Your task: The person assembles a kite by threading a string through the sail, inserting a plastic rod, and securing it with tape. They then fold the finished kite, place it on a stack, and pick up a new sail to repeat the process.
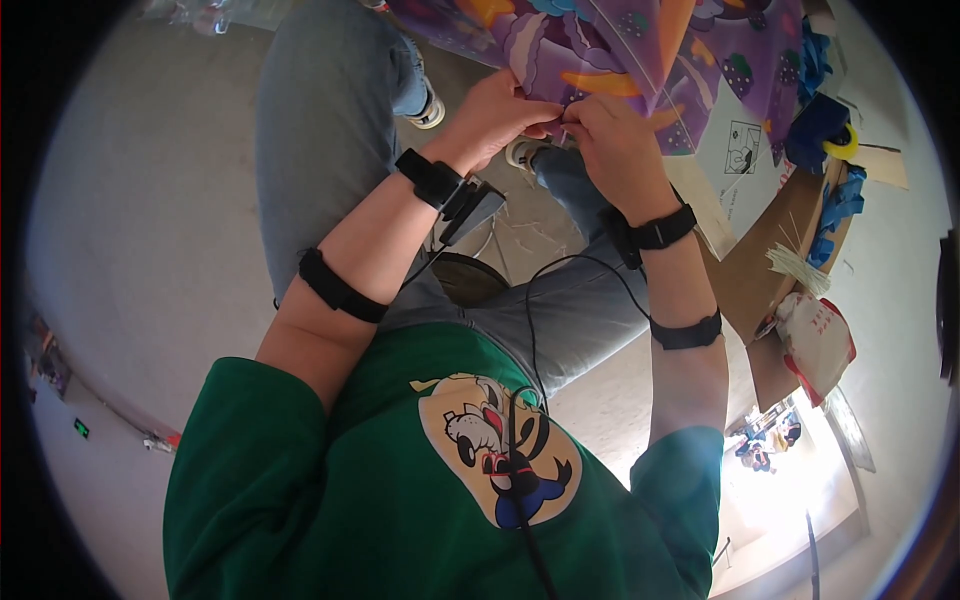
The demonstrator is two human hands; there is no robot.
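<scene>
A green shirt [370, 470] is seen nearest. On the far side, the near edge of a purple sheet [590, 45] seems to be pinched by the fingers of both the left hand [492, 118] and right hand [618, 145]. It is best held gently, so nothing gets torn.

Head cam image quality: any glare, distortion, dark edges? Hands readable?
Head view: blown-out glare at lower right, near the green shirt's right sleeve; head view: fisheye bending, with black left corners; head view: left hand and right hand readable at the purple patterned sheet, but fine contact between them is too small to tell.
</scene>
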